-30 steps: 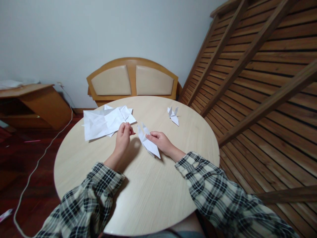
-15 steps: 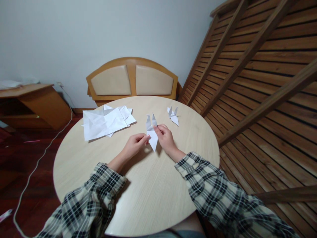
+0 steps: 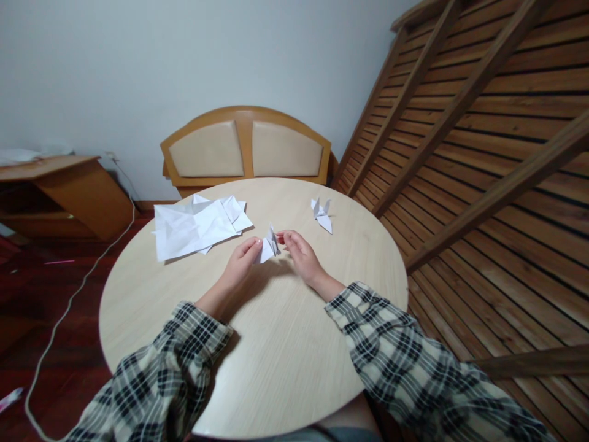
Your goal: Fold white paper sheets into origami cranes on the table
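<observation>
L hand (image 3: 240, 258) pinches folded paper (image 3: 267, 250), jutting twd curled R hand (image 3: 299, 253), whose hold's unclear.

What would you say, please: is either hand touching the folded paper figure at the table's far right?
No, the folded paper figure sits apart from the left hand and the right hand, with bare tabletop between.

- left grip (image 3: 240, 259) has a folded paper (image 3: 264, 252) pinched, right grip (image 3: 301, 255) just beside it, can't tell if touching
- paper bird (image 3: 323, 218) sitting back right on the tabletop (image 3: 285, 350)
- white sheets (image 3: 191, 230) kinda piled up back left
</observation>
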Motion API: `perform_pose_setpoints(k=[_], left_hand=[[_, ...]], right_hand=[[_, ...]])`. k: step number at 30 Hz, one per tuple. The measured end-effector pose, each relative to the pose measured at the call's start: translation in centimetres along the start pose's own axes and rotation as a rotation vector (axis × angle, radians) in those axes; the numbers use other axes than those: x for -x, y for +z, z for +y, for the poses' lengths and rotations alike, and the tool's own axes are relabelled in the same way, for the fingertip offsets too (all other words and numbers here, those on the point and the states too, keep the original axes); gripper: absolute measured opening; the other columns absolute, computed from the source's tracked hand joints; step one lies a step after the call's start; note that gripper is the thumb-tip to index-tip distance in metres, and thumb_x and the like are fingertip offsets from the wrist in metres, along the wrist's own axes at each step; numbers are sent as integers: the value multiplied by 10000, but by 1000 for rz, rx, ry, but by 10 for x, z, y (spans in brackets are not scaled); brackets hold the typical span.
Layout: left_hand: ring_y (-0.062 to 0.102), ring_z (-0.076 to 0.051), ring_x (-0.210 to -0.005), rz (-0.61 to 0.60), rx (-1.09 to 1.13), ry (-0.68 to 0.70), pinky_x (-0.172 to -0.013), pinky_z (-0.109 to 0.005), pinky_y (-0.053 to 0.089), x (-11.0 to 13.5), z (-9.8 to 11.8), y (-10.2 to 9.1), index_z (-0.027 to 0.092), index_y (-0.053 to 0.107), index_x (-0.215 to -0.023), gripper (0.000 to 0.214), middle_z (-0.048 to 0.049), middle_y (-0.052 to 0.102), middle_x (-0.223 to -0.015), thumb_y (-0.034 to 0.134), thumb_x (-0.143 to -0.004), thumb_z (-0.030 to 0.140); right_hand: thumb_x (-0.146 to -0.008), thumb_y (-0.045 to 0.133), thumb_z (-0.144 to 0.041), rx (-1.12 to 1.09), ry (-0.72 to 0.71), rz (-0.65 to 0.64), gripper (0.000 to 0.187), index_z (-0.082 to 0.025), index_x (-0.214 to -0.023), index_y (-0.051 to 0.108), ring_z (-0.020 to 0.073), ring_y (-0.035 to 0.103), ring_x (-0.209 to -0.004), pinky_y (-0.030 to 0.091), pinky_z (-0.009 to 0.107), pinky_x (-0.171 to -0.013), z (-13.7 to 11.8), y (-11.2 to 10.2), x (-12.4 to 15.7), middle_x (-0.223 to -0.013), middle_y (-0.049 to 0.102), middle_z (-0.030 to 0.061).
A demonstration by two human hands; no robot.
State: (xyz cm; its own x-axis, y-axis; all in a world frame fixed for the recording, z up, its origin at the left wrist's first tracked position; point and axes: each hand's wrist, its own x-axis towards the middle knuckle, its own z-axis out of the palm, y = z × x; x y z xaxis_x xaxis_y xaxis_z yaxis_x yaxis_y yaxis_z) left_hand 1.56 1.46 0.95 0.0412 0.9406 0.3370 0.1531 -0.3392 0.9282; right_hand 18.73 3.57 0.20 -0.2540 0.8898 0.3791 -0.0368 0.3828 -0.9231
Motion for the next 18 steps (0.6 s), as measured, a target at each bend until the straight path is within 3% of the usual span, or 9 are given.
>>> perform_pose_setpoints(k=[2,4,8,13,18], left_hand=[[450,-166,-618,-24,18,-4,-579,-289,379,0,-1,-1,199,551,-709,244,-10,519,-665,534,-862,389],[458,-164,-619,-50,18,12,-585,-290,386,0,-3,-2,197,556,-707,262,-11,527,-669,536,-865,404],[475,-161,-613,-29,-16,19,-577,-287,402,0,-4,-6,195,568,-704,274,-12,540,-668,530,-870,410],[486,-160,-611,53,-54,5,-565,-286,441,0,-3,-10,206,565,-730,257,-9,532,-679,526,-884,408],[442,-153,-569,24,-153,56,-532,-284,394,-1,-1,-13,210,512,-656,285,2,488,-618,514,-888,375]], right_hand=[[-898,457,-679,-46,41,-40,474,-259,-1043,624,210,588,-1028,458,363,-854,1,2,0,-1108,648,64],[-875,454,-715,-70,79,-84,516,-234,-934,633,193,589,-882,447,340,-781,3,3,-1,-955,655,54],[-853,481,-721,-57,151,-118,539,-214,-696,571,142,424,-590,342,291,-592,6,1,-2,-607,479,-20],[-730,721,-601,-268,291,-117,433,-210,-684,541,116,382,-548,284,273,-551,1,-4,-2,-585,462,-45],[-607,852,-473,-641,425,-21,433,-212,-741,533,104,381,-542,306,262,-542,-7,-5,-5,-591,447,-64]])
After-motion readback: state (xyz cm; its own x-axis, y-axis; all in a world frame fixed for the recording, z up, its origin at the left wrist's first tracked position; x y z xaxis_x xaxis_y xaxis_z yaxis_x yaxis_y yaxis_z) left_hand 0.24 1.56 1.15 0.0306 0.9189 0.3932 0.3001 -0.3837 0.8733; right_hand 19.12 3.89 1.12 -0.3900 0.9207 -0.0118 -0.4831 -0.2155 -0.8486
